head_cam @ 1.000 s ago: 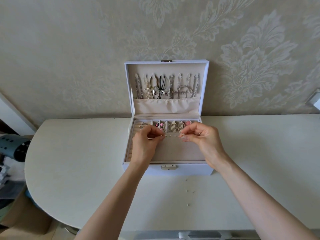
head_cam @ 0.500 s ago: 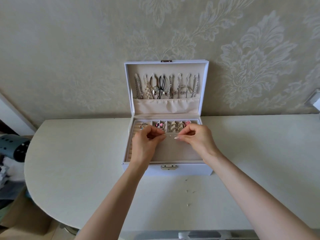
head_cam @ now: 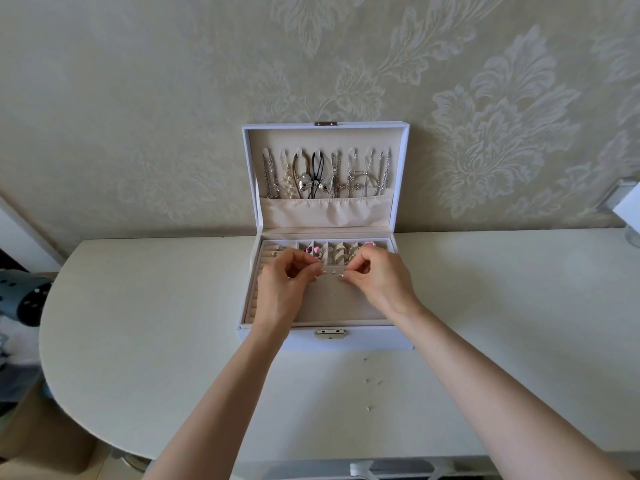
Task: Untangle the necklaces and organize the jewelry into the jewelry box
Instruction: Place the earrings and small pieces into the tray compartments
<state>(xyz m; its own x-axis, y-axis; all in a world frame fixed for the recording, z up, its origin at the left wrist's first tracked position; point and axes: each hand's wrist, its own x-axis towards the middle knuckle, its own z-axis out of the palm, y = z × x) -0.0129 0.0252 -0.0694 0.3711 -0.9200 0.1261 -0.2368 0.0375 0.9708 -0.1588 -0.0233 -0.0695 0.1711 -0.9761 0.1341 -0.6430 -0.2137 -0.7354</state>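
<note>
Past tiny studs [head_cam: 369,381] loose on the white table [head_cam: 138,323], the left hand [head_cam: 284,289] and right hand [head_cam: 381,282] hover over the open jewelry box's [head_cam: 374,339] front pad, fingertips pinched together on something too small to tell, necklaces [head_cam: 325,174] hanging in its lid beyond.

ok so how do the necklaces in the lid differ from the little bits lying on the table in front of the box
The necklaces hang upright in a row inside the lid, lower ends tucked into its pocket; the small pieces lie scattered on the table, outside the jewelry box. The necklaces are long strands; the small pieces are mere specks, too small to identify. Both look mostly pale or silvery.
</note>
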